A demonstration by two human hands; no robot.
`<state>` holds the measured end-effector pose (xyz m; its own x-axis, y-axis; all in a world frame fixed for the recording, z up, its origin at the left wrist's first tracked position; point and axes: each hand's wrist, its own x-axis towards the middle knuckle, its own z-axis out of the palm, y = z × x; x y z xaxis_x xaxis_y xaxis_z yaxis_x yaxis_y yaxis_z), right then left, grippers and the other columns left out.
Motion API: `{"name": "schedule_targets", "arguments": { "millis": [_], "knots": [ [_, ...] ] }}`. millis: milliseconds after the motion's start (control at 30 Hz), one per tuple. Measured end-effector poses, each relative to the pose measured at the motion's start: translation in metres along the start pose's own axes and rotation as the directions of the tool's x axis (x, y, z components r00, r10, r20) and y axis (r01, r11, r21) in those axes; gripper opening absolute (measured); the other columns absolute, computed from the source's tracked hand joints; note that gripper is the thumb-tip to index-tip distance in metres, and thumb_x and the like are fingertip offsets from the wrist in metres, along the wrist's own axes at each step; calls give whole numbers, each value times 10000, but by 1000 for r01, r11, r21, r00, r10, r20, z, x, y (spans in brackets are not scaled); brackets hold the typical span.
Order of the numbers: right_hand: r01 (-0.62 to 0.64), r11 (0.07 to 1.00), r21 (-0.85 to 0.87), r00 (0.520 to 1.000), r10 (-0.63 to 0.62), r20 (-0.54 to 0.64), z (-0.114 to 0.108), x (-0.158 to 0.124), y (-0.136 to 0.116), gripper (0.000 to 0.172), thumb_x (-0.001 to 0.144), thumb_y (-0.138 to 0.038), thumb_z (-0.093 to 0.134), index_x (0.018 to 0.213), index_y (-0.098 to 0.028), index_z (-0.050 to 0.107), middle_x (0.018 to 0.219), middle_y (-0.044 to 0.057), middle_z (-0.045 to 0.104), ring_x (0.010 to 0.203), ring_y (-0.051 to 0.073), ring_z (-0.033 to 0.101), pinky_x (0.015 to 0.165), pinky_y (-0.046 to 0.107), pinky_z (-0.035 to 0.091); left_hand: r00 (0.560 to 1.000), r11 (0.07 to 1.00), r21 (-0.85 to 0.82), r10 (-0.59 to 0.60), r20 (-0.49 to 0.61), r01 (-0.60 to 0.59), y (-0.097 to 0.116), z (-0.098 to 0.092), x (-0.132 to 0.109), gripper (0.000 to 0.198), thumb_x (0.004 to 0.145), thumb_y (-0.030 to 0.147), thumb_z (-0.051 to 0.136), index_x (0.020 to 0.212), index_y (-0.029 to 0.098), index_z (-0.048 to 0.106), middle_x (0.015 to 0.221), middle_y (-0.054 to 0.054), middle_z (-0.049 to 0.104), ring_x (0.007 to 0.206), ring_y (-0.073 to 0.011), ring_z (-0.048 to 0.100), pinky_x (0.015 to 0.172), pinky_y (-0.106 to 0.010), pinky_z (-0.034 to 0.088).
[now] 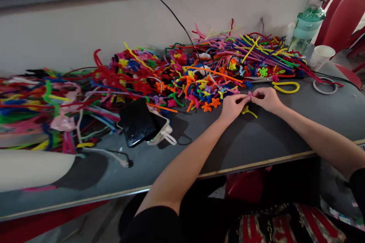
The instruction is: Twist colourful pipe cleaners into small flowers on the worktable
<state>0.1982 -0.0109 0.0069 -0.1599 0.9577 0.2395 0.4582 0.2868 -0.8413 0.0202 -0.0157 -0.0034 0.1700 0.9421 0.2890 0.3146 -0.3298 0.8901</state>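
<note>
My left hand (pixel 232 107) and my right hand (pixel 267 99) meet at the table's far side, close to the pile. Their fingertips pinch a small pink fuzzy pipe cleaner piece (pixel 249 94) between them. Just below the fingers a yellow pipe cleaner piece (pixel 251 112) shows, partly hidden by the left hand; whether it joins the pink piece I cannot tell. Orange pipe cleaner flowers (pixel 211 104) lie left of my left hand. Beyond my right hand are scissors with a yellow handle (pixel 286 87).
A long heap of coloured pipe cleaners (pixel 142 68) lines the wall. At left are a black phone (pixel 137 122) leaning on a white case, and a cable plug (pixel 125 163). A ring-shaped roll (pixel 325 86), a paper cup (pixel 322 57) and a green bottle (pixel 308 26) stand right.
</note>
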Motion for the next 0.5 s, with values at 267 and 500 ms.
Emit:
{"name": "schedule_targets", "arguments": {
  "millis": [267, 500],
  "knots": [
    [-23, 980, 196, 999, 17, 34, 0, 2, 1, 398, 768, -553, 691, 847, -165, 735, 724, 46, 701, 518, 107, 568, 492, 250, 474, 995, 996, -87, 11, -101, -20, -2, 2, -1, 212, 879, 332, 635, 963, 193, 772, 887, -43, 781, 738, -165, 696, 687, -280, 551],
    [-48, 962, 270, 998, 38, 44, 0, 3, 2, 401, 756, -524, 704, 916, -160, 763, 754, 45, 720, 533, 113, 607, 489, 248, 492, 993, 993, -107, 32, -117, -45, -3, 2, 0, 225, 874, 263, 635, 1058, 181, 737, 1033, -81, 766, 867, -178, 711, 727, -285, 556]
  ]
}}
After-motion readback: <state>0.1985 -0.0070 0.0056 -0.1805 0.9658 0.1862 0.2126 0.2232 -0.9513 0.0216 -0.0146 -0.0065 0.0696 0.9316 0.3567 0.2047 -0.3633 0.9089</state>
